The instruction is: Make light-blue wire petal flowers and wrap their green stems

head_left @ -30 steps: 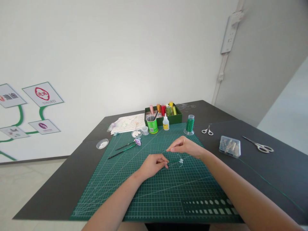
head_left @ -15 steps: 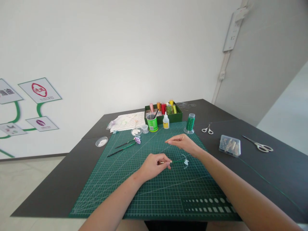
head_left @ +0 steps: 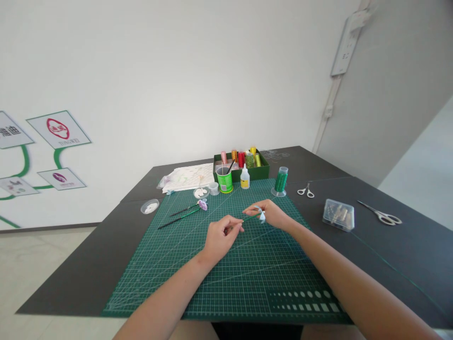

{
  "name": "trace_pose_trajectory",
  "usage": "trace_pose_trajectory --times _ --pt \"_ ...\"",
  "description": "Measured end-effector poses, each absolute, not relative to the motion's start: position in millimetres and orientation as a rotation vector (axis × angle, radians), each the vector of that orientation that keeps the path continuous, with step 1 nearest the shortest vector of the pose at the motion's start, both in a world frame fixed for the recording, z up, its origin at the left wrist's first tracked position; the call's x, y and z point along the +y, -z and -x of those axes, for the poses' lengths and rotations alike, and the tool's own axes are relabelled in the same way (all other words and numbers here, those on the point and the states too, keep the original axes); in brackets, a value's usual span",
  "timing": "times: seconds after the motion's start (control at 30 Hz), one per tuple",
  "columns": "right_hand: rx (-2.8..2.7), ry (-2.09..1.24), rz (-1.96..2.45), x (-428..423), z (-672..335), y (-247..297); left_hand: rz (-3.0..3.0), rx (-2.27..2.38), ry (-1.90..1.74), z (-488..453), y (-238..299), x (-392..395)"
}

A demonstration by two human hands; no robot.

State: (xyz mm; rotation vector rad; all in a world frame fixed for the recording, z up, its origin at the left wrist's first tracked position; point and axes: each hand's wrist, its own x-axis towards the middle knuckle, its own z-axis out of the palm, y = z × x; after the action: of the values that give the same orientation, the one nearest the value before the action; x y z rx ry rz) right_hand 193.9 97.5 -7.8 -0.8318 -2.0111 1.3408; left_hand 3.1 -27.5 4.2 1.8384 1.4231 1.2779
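Observation:
In my left hand (head_left: 221, 236), closed in a pinch, is a thin stem (head_left: 250, 217) wrapped in green. Pale blue-white petals (head_left: 262, 216) sit at its right end, just in front of my right hand (head_left: 271, 213). The fingers of that hand are pinched together just behind the stem. What they hold, if anything, is too fine to make out. Both hands are over the green cutting mat (head_left: 212, 283). To the left lie slim dark stems (head_left: 177, 220), one ending in a lilac flower (head_left: 202, 205).
Behind the hands stand a green can (head_left: 224, 182), a glue bottle (head_left: 245, 178), a green thread spool (head_left: 281, 180) and a box (head_left: 262, 172) of coloured spools. Small scissors (head_left: 306, 191), a clear case (head_left: 339, 215) and larger scissors (head_left: 385, 218) lie right. Dishes (head_left: 150, 207) hold white pieces.
My left hand has moved up and away from me, tilting the stem so its petals now rise in front of my right hand. My right hand stays pinched, slightly lower.

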Motion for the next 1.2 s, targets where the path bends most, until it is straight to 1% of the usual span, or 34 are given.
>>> trace_pose_trajectory --times 0.17,0.37,0.47,0.57,0.7,0.97,1.2 --pt "-2.124 -1.271 0.872 94 -194 10 -1.698 1.51 -1.466 1 -1 -23" --pt "-2.181 -1.3 0.895 92 -192 6 -1.567 1.512 -1.482 6 0 -13" --pt "-2.059 -1.402 0.867 91 -192 4 -1.498 1.508 -1.496 8 1 -9" --pt "-1.882 -1.483 0.934 91 -193 4 -1.435 1.534 -1.541 12 1 -5" --pt "-1.699 -1.546 0.995 94 -198 3 -1.315 1.562 -1.667 25 2 2" --pt "-1.605 -1.36 1.091 108 -218 -6 -1.036 1.502 -1.942 56 3 19" --pt "-1.496 -1.206 1.123 128 -250 -8 -0.972 1.526 -2.017 64 -4 19"
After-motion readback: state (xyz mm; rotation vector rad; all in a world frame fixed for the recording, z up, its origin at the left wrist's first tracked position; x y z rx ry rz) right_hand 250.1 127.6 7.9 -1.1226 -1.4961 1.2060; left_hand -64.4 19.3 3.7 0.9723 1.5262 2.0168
